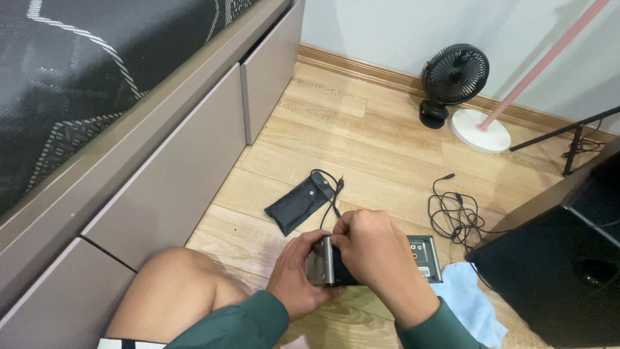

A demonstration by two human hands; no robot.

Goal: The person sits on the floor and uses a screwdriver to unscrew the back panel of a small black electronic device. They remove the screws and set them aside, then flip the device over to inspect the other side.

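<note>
Grey metal device (321,260) sits clamped between both hands, left hand (296,274) cradling, right hand (369,242) pinching its top edge; the fiddling seems mid-step, demanding fine fingertip control next.

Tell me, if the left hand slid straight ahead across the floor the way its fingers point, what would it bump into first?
Probably the flat black fabric pouch on the wooden floor, just beyond the small grey metal device that the left hand grips; depth is hard to judge from one view.
</note>
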